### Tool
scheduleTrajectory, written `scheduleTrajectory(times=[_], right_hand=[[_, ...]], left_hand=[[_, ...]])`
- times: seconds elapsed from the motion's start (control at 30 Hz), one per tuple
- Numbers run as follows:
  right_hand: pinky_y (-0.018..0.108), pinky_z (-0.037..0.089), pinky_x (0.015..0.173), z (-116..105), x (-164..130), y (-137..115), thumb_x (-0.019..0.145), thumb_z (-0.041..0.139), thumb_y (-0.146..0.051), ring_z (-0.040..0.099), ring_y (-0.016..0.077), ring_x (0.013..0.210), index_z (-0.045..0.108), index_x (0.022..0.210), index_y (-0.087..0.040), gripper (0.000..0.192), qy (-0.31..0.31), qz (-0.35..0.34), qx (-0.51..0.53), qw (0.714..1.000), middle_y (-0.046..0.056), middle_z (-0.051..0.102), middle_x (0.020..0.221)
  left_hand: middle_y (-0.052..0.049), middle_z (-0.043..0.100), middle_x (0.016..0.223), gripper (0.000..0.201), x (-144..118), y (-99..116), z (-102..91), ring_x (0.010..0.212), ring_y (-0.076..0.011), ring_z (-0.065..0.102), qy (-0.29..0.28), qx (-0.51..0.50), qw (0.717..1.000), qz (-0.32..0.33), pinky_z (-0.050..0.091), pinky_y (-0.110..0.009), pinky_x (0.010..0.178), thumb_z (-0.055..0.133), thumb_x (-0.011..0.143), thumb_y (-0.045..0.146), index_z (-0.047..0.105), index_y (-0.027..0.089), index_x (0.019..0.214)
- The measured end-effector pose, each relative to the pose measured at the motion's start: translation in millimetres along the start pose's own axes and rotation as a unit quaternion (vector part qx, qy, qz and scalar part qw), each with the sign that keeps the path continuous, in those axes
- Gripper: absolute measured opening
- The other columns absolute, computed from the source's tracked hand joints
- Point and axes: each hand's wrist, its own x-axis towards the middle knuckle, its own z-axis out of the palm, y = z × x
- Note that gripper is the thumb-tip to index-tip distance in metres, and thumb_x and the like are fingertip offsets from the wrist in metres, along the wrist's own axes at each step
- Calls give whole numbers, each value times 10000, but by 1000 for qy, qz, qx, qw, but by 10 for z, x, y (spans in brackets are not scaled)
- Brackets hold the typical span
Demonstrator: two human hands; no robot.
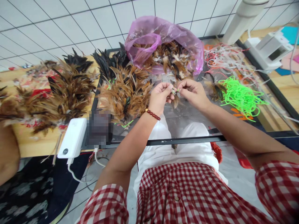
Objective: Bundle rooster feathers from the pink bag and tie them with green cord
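Note:
Over the glass-topped table, my two hands meet nearly fingertip to fingertip. My left hand (161,95) pinches the quill ends of a small bunch of brown feathers (175,102), whose tips hang down below the fingers. Close against it, my right hand (192,92) is closed in a pinch on a bit of bright green cord at the quill ends. Left of my hands lies a heap of brown and black feathers (127,93). Behind them, more feathers fill a pink plastic bag (163,31). A tangle of green cords (243,96) lies to the right.
White and red strands (229,59) lie behind the green cords, near a white power strip (261,53) and a pipe (243,21). At left are a white power bank (73,137), another feather pile (70,87) and another person's arm (8,152). The table's dark edge (187,140) runs before me.

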Motion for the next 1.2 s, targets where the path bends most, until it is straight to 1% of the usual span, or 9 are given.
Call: scheduleTrajectory(times=[0.23, 0.37, 0.47, 0.6, 0.7, 0.83, 0.9, 1.07, 1.2], right_hand=[[306, 540, 612, 1, 33, -8, 825, 773, -459, 633, 136, 648, 661, 811, -223, 262, 12, 41, 93, 995, 29, 723, 826], [320, 573, 672, -4, 35, -7, 744, 846, -487, 677, 162, 748, 719, 919, -223, 341, -31, 47, 97, 994, 38, 757, 899], [329, 569, 664, 15, 24, 19, 741, 841, -543, 678, 178, 740, 738, 906, -211, 385, -60, 52, 88, 993, 45, 759, 847], [307, 498, 587, 14, 5, 46, 770, 817, -550, 593, 153, 627, 726, 771, -209, 353, -28, 28, 4, 999, 16, 700, 704], [295, 474, 578, -16, -8, 26, 843, 753, -491, 561, 136, 609, 716, 770, -220, 284, -16, -40, -62, 997, 6, 690, 708], [347, 526, 714, -83, -9, 40, 931, 645, -386, 652, 175, 748, 735, 855, -248, 182, 8, -164, -184, 969, 35, 747, 853], [390, 532, 803, -123, -1, 88, 960, 613, -378, 692, 209, 863, 746, 901, -267, 184, 10, -199, -251, 947, 49, 769, 933], [392, 517, 789, -183, 19, 182, 1017, 510, -350, 709, 215, 899, 763, 928, -271, 279, -14, -233, -367, 901, 60, 793, 964], [378, 514, 774, -184, 21, 168, 990, 529, -308, 719, 217, 879, 771, 944, -246, 254, -34, -232, -368, 900, 60, 798, 959]], left_hand=[[63, 620, 645, 266, 28, -21, 1, 471, -26, 507, 38, -3, 999, 14, 350, -156, 443, 805, 835, 302, 568, 191, 788], [67, 624, 647, 243, 28, -5, -10, 477, -26, 509, 37, -15, 999, 7, 366, -155, 450, 788, 853, 295, 572, 195, 799], [71, 605, 622, 267, 29, -10, -8, 465, -25, 498, 36, -7, 999, 14, 360, -149, 435, 802, 842, 331, 576, 196, 798], [70, 582, 597, 272, 38, -18, -7, 486, -34, 515, 43, 1, 998, 36, 380, -153, 454, 821, 823, 315, 581, 196, 775], [67, 573, 600, 270, 41, -11, -11, 506, -42, 532, 40, -1, 998, 40, 392, -166, 476, 846, 793, 270, 590, 192, 757], [61, 581, 607, 251, 43, -11, -24, 511, -39, 529, 38, 9, 999, 22, 382, -169, 482, 827, 812, 262, 602, 183, 736], [60, 583, 606, 255, 46, -19, -33, 518, -36, 532, 39, 8, 999, 12, 380, -163, 488, 808, 833, 276, 599, 178, 724], [60, 610, 647, 280, 46, -37, -44, 533, -24, 546, 11, -28, 999, -12, 399, -144, 511, 811, 833, 339, 597, 173, 760], [57, 623, 667, 316, 31, -29, -36, 520, -17, 535, 4, -12, 1000, -28, 394, -137, 500, 809, 832, 367, 573, 173, 755]])
